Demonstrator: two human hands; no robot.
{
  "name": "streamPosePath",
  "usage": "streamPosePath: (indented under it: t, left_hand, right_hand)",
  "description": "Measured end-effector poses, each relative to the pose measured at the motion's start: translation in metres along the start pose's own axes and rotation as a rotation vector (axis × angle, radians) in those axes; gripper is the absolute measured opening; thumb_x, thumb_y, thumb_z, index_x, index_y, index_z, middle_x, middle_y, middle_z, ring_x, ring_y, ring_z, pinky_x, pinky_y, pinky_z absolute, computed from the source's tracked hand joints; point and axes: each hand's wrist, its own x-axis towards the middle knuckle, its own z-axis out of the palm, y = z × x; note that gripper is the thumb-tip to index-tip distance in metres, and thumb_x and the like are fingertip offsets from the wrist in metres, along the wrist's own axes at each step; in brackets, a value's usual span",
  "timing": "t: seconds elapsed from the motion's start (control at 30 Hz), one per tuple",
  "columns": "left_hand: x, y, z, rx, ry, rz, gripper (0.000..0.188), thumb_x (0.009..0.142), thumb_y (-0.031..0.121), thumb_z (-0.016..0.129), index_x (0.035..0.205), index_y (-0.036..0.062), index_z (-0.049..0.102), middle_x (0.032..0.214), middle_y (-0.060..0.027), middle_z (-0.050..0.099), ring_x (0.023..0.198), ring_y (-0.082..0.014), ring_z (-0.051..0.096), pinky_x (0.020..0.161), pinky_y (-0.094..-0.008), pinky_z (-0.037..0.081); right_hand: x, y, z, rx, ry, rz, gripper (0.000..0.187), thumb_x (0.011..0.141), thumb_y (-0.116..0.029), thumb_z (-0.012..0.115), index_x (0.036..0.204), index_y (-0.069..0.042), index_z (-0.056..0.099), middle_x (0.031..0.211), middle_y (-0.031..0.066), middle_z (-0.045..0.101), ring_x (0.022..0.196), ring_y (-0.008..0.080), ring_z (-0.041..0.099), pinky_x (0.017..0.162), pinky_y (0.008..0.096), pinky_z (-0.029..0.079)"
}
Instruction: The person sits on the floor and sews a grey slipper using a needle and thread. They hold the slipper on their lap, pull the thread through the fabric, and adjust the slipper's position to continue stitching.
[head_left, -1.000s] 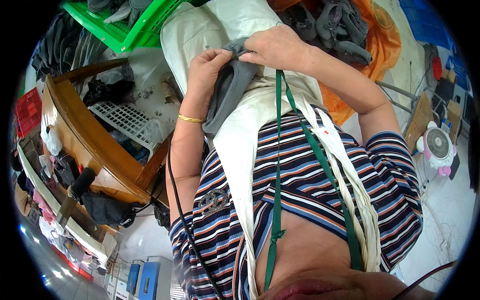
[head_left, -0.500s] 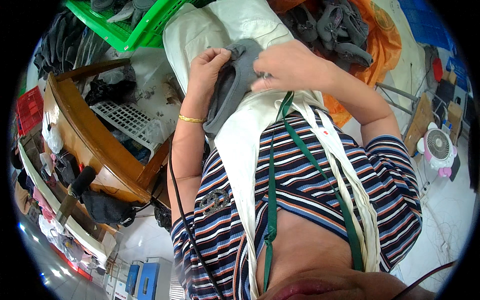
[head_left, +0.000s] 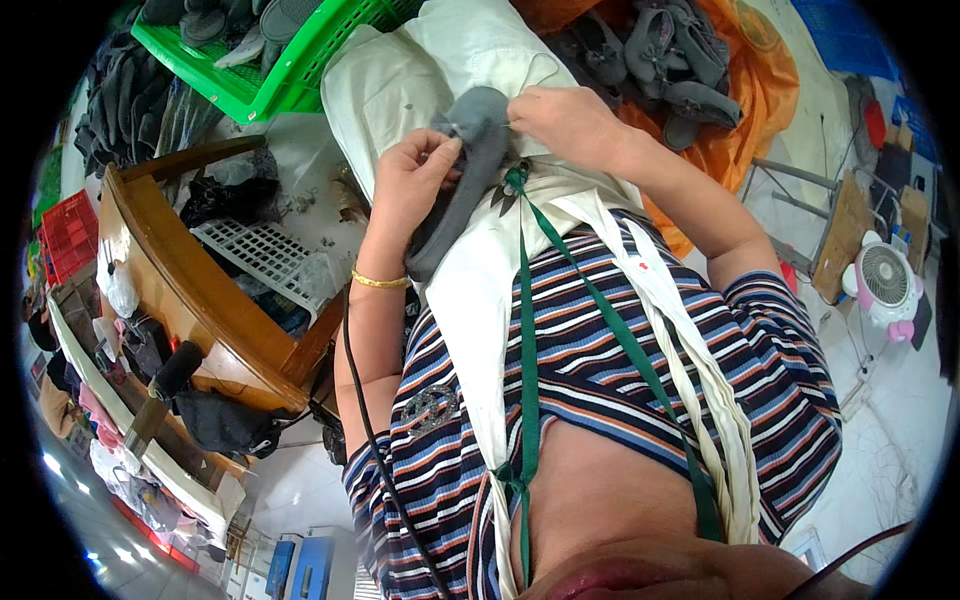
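Note:
A grey fabric shoe lies across my lap on the white apron, its toe pointing away and its opening to the left. My left hand pinches the shoe's upper by the small bow near the toe. Just right of the toe is my right hand, its thumb and fingertips pressed together. Something thin shows at those fingertips, too small to name. A green cord hangs from my neck down to the apron, with a small dark thing at its lower end.
Beyond my knees stands a green crate with grey shoes in it. An orange bag at the far right holds several grey shoes. To my left are a curved wooden piece and a white plastic basket. A small fan stands right.
My right hand has drawn a little up and right, off the shoe's side. My left hand and the shoe have shifted slightly. The green cord's lower end has swung left.

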Motion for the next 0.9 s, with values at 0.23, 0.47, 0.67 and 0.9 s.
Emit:
streamPosePath:
  t: [0.23, 0.47, 0.67, 0.9]
  left_hand:
    - [-0.002, -0.011, 0.012, 0.37, -0.064, 0.071, 0.035, 0.085, 0.027, 0.073, 0.092, -0.0046, 0.061, 0.069, -0.01, 0.059, 0.065, -0.0159, 0.054, 0.062, -0.0315, 0.046]
    - [-0.021, 0.007, 0.016, 0.427, 0.068, 0.36, 0.018, 0.086, 0.012, 0.068, 0.088, 0.0002, 0.055, 0.07, -0.0087, 0.051, 0.064, -0.0171, 0.05, 0.06, -0.0315, 0.042]
    - [-0.03, 0.026, 0.017, 0.786, 0.132, 0.566, 0.013, 0.083, 0.011, 0.066, 0.094, 0.0052, 0.061, 0.084, -0.0118, 0.061, 0.079, -0.0332, 0.061, 0.067, -0.0422, 0.047]
    - [-0.024, 0.003, 0.019, -0.076, -0.135, 0.227, 0.023, 0.092, 0.014, 0.064, 0.113, 0.0042, 0.064, 0.101, -0.0063, 0.064, 0.093, -0.0104, 0.055, 0.083, -0.0274, 0.045]
  right_hand:
    - [-0.024, 0.02, -0.041, 1.165, -0.013, 0.46, 0.012, 0.099, -0.017, 0.055, 0.101, -0.007, 0.061, 0.074, -0.0001, 0.06, 0.057, 0.0106, 0.056, 0.048, 0.0228, 0.043]
    - [-0.059, 0.109, -0.091, 1.605, 0.662, 0.349, 0.017, 0.1, -0.009, 0.053, 0.116, -0.006, 0.056, 0.073, 0.0002, 0.046, 0.062, 0.01, 0.044, 0.051, 0.0221, 0.037]
    - [-0.019, 0.05, -0.052, 0.904, 0.324, 0.272, 0.025, 0.103, -0.024, 0.052, 0.118, -0.007, 0.063, 0.093, 0.001, 0.06, 0.085, 0.012, 0.057, 0.081, 0.0267, 0.051]
    - [-0.008, 0.007, -0.013, 0.552, 0.234, 0.215, 0.039, 0.1, -0.038, 0.057, 0.09, -0.002, 0.064, 0.073, 0.0055, 0.062, 0.065, 0.0162, 0.053, 0.062, 0.0303, 0.045]
